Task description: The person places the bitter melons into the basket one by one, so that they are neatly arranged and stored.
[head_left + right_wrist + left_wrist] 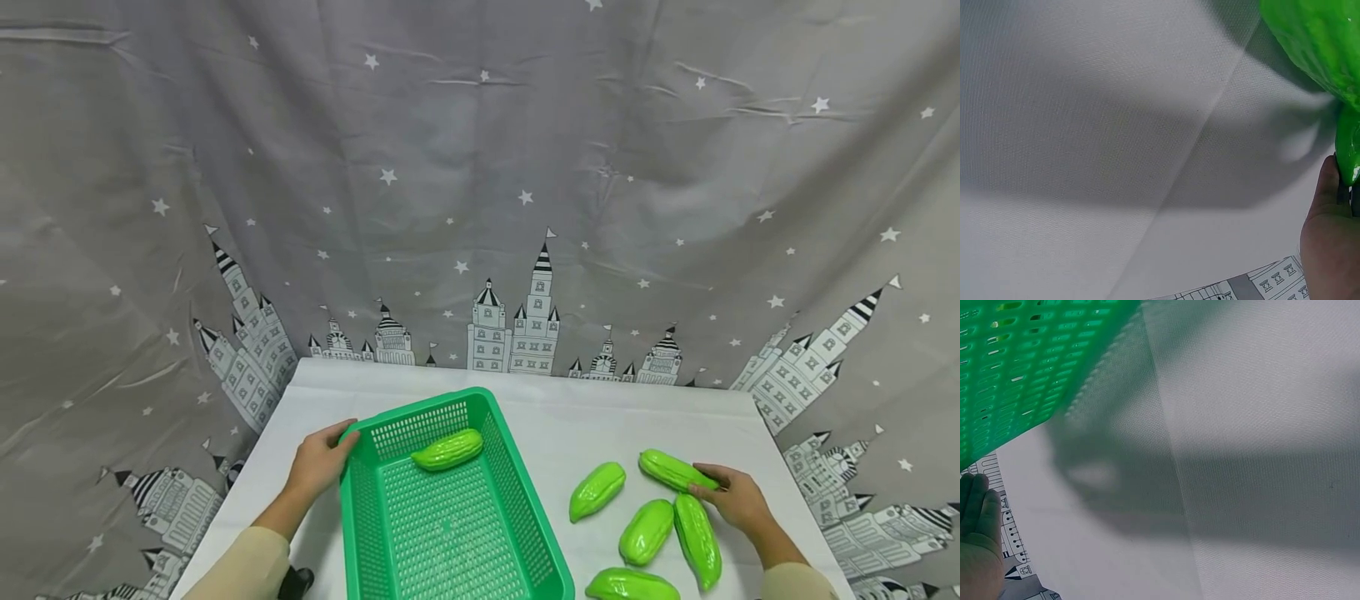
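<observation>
A green plastic basket [450, 533] stands on the white tabletop with one bitter melon [448, 450] lying in its far end. At the basket's far left corner, my left hand [321, 457] grips the rim; in the left wrist view its fingers [980, 509] reach up beside the slotted wall. My right hand [738, 497] pinches the right end of another bitter melon [667, 468] between thumb and fingers. Just below that hand lies a bitter melon [697, 540], which also fills the upper right of the right wrist view.
Left of my right hand lie more bitter melons: one near the basket [597, 492], one in the middle [647, 532] and one at the front [632, 585]. A grey curtain [480, 167] with castles and stars hangs behind the white table [570, 400].
</observation>
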